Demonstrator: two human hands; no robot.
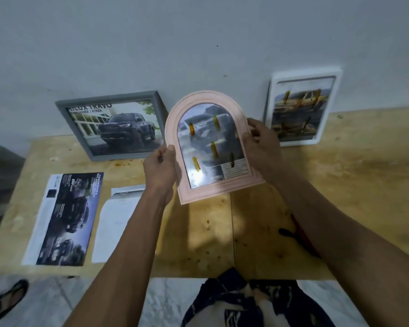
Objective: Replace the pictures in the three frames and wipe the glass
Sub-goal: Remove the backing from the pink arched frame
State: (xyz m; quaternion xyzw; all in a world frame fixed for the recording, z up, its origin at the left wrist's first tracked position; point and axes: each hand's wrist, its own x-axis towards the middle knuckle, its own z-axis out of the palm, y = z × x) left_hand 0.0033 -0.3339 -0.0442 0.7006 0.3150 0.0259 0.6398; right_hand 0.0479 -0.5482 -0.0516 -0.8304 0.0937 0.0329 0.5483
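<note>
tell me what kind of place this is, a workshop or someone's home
Likely a home, set up informally: a bare plywood table pushed against a plain painted wall, over a marble-look tiled floor. No workshop tools are clearly visible.

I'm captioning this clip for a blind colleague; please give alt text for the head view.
Both hands, left hand and right hand, hold a smeared pink arched frame above a wooden table. A grey frame and a white frame lean against the wall.

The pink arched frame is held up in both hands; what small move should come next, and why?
Probably lower the pink arched frame face up onto the bare wooden table in front. Both hands, left and right, grip its sides, so neither is free, and amber smears show on the glass, which needs wiping.
</note>
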